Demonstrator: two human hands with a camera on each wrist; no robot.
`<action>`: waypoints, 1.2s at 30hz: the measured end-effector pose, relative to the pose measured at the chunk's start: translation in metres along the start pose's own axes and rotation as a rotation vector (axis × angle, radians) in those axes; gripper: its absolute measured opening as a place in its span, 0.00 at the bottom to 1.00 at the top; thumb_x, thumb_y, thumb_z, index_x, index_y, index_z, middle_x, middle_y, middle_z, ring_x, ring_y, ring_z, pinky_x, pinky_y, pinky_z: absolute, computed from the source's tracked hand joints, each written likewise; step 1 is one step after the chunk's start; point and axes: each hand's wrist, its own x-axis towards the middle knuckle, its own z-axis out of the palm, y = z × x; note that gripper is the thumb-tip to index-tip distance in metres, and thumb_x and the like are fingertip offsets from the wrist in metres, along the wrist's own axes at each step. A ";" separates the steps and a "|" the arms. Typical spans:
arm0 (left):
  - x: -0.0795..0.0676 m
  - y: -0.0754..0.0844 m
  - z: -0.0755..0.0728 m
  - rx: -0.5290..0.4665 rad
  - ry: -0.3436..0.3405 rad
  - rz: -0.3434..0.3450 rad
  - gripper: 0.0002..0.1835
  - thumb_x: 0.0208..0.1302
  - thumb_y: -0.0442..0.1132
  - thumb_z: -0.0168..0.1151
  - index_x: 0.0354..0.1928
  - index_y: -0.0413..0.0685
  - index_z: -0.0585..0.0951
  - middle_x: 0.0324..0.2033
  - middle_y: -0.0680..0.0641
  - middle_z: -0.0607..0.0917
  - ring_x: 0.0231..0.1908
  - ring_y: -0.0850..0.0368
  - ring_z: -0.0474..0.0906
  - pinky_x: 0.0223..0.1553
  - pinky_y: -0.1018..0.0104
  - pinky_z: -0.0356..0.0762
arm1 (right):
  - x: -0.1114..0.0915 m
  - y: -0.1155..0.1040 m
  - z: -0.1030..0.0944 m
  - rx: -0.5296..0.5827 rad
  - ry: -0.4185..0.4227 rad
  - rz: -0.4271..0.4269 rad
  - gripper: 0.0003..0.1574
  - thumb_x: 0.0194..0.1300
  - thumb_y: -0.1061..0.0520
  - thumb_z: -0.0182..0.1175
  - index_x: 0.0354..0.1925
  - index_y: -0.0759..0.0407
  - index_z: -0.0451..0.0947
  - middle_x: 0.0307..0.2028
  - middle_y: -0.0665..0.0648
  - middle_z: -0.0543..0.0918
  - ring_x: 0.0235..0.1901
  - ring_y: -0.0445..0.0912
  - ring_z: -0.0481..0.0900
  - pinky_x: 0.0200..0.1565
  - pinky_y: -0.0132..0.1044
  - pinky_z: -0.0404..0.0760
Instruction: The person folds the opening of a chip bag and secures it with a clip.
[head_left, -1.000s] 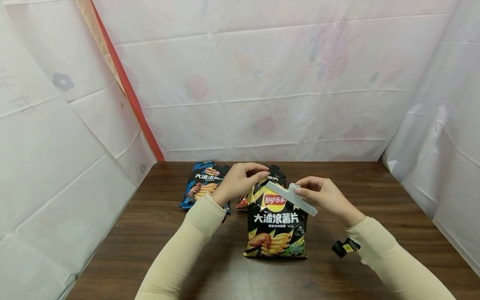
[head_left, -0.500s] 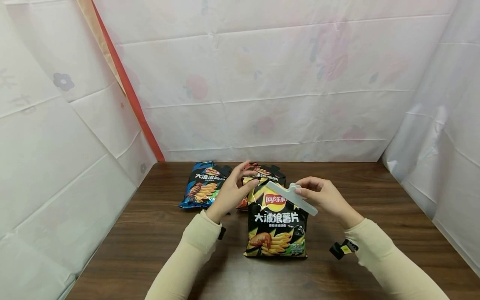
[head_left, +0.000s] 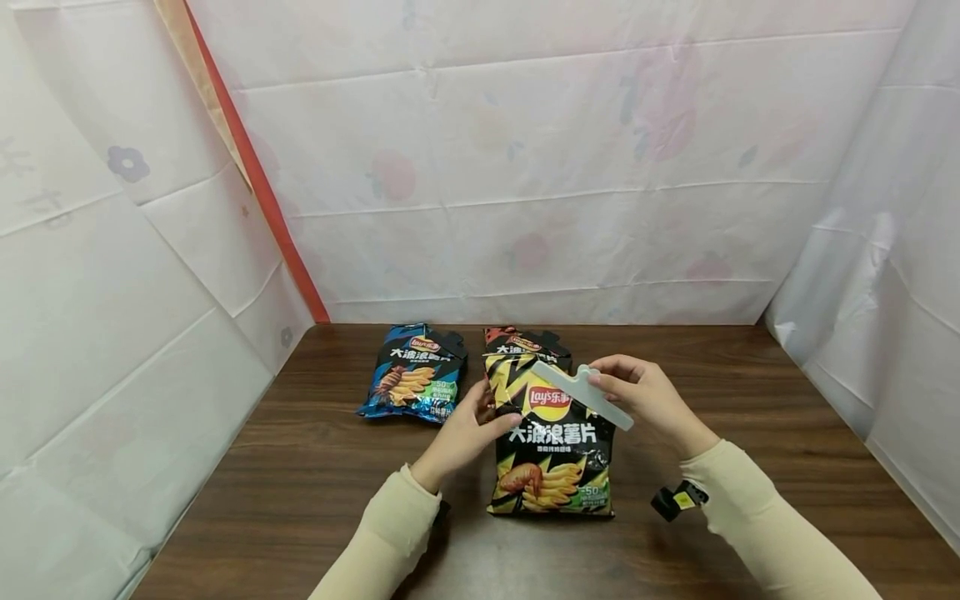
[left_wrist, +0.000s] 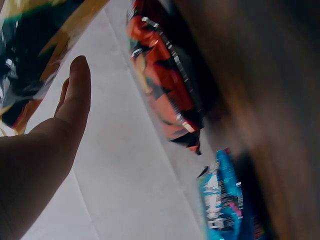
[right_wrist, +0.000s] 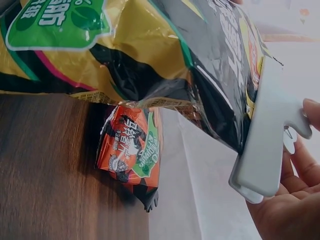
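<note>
A yellow-and-black bag of chips [head_left: 551, 467] stands upright on the table, printed side forward. Across its upper right corner slants a white bag clip [head_left: 592, 400], its long bars over the bag's edge. My right hand [head_left: 651, 400] pinches the clip's handle between thumb and fingers; the right wrist view shows the clip [right_wrist: 265, 135] at the bag's corner. At the bag's left side is my left hand [head_left: 461, 433], thumb in front and the other fingers partly hidden behind the edge. In the left wrist view, the fingers [left_wrist: 77, 100] extend fairly straight beside the bag.
A blue chip bag [head_left: 408, 379] with a black clip [head_left: 452, 342] lies at the back left. Behind the yellow bag, partly covered, is a red chip bag [head_left: 502, 337] with another black clip [head_left: 553, 343]. White cloth [head_left: 525, 167] hangs along the table's back edge.
The left hand has come away from the bag's top left corner and moved down to its left side. The right hand keeps its pinch on the clip, nearly still.
</note>
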 end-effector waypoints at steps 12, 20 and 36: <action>-0.017 -0.018 0.007 0.159 -0.086 -0.035 0.57 0.60 0.61 0.66 0.77 0.36 0.45 0.75 0.35 0.55 0.72 0.40 0.58 0.69 0.44 0.61 | 0.003 0.004 0.006 0.117 0.005 0.026 0.25 0.67 0.47 0.64 0.54 0.63 0.77 0.43 0.45 0.83 0.42 0.41 0.80 0.43 0.34 0.80; -0.019 -0.018 0.009 0.205 -0.090 -0.041 0.58 0.60 0.58 0.68 0.76 0.34 0.44 0.75 0.33 0.50 0.74 0.39 0.51 0.70 0.42 0.56 | 0.005 0.005 0.006 0.121 0.018 0.049 0.26 0.66 0.46 0.65 0.54 0.62 0.78 0.42 0.45 0.82 0.42 0.42 0.79 0.42 0.33 0.80; -0.019 -0.017 0.009 0.152 -0.116 -0.006 0.55 0.59 0.50 0.71 0.77 0.38 0.47 0.74 0.36 0.58 0.71 0.43 0.60 0.69 0.44 0.61 | -0.006 0.011 0.002 -0.005 0.018 0.013 0.29 0.68 0.45 0.62 0.61 0.59 0.75 0.48 0.56 0.82 0.42 0.43 0.80 0.43 0.37 0.81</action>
